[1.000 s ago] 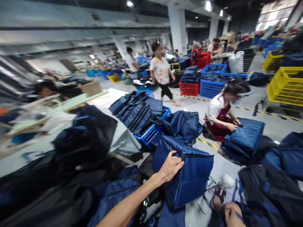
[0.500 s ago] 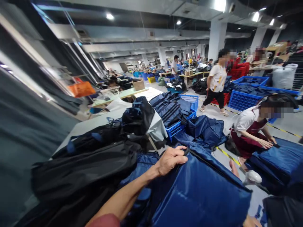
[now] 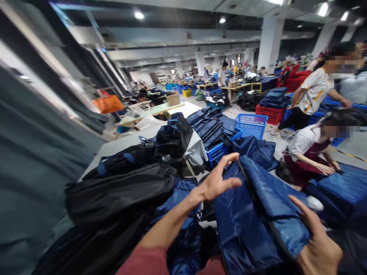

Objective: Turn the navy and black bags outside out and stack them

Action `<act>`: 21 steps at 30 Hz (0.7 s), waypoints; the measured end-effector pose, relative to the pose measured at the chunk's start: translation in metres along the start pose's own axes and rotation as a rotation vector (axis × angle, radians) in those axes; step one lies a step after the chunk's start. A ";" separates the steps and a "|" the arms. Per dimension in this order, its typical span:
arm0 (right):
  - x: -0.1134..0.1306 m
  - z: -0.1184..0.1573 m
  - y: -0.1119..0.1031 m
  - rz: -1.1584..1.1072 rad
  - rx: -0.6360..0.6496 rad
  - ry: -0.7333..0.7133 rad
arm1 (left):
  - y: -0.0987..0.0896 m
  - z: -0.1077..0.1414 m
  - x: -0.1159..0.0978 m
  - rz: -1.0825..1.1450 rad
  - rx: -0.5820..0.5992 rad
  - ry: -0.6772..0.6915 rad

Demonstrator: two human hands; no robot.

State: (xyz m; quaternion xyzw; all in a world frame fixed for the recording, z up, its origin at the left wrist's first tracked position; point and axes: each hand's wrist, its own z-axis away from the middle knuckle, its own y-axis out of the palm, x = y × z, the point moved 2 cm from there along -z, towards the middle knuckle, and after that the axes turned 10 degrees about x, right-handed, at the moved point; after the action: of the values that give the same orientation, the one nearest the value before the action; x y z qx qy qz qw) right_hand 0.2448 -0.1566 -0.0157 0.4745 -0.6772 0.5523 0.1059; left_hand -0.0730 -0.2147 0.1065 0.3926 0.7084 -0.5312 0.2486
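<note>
A boxy dark blue fabric bag [image 3: 246, 221] with black edging stands tilted right in front of me. My left hand [image 3: 219, 181] is at its upper left corner, thumb and fingers spread apart, with no cloth visibly gripped. On the bag's lower right side is my right hand [image 3: 319, 240], its palm side toward the cloth and one digit stretched up along the edge. The right hand's lower fingers are hidden. To the left, a long black fabric bag [image 3: 120, 191] lies on a pile, and crumpled blue fabric [image 3: 179, 200] shows beside my left forearm.
Behind the bag, a blue crate [image 3: 215, 152] holds stacked blue bags [image 3: 205, 128], with another blue crate [image 3: 252, 124] beside it. At right, a crouching co-worker [image 3: 306, 149] handles another blue bag [image 3: 344, 187]. A person in a patterned shirt [image 3: 315, 89] walks behind. A grey curtain [image 3: 37, 172] hangs at left.
The blue bag has turned and now shows another side. My left hand has released its edge and opened. My right hand has come further into view. The walking person has moved right.
</note>
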 end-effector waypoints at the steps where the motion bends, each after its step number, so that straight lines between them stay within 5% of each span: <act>1: 0.010 -0.003 -0.001 -0.034 0.010 -0.005 | 0.023 0.015 -0.004 -0.016 0.068 0.021; 6: 0.033 -0.014 0.003 -0.210 0.027 -0.044 | 0.131 0.098 -0.007 -0.398 0.071 0.063; 11: 0.042 -0.009 -0.001 -0.243 -0.011 -0.076 | 0.186 0.132 0.011 -0.474 -0.003 -0.142; 15: 0.061 -0.003 -0.010 -0.241 -0.049 -0.187 | 0.186 0.131 0.019 -0.533 -0.064 -0.091; 21: 0.098 0.008 -0.035 -0.145 -0.132 -0.322 | 0.135 0.117 0.007 -0.558 -0.246 0.144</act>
State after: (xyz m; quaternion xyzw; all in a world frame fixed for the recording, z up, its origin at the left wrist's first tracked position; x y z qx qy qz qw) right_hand 0.2229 -0.2130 0.0697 0.5965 -0.6840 0.4147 0.0668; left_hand 0.0260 -0.3066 -0.0107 0.1867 0.8636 -0.4599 0.0882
